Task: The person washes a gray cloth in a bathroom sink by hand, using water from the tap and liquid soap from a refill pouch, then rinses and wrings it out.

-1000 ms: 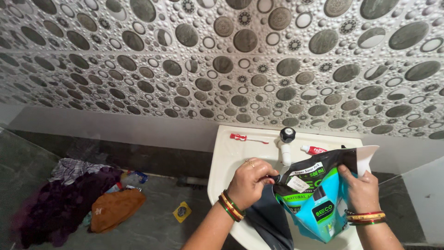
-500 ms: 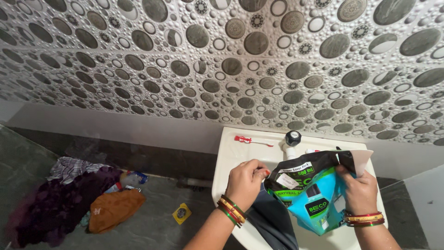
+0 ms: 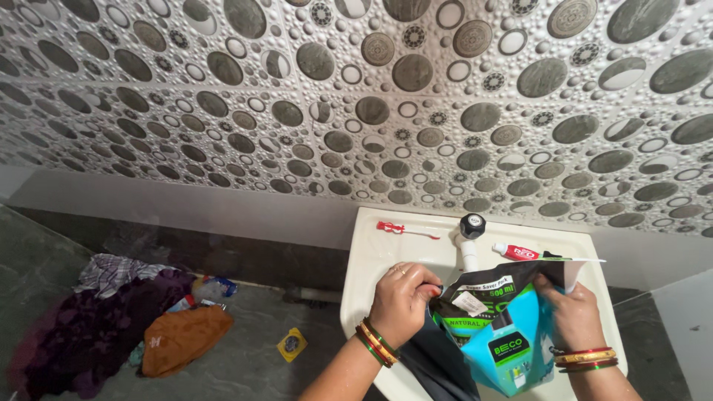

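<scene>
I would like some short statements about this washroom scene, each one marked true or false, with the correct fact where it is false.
1. Both hands hold a soft refill pouch over the white sink. True: the left hand grips its spout corner and the right hand grips its upper right edge.
2. A toothbrush with a red handle lies on the back ledge of the sink. True.
3. The pouch is plain white. False: it is black, green and light blue.
4. The clothes lie in the sink. False: they are heaped on the floor to the left.
5. The tap stands at the back of the sink. True.
</scene>
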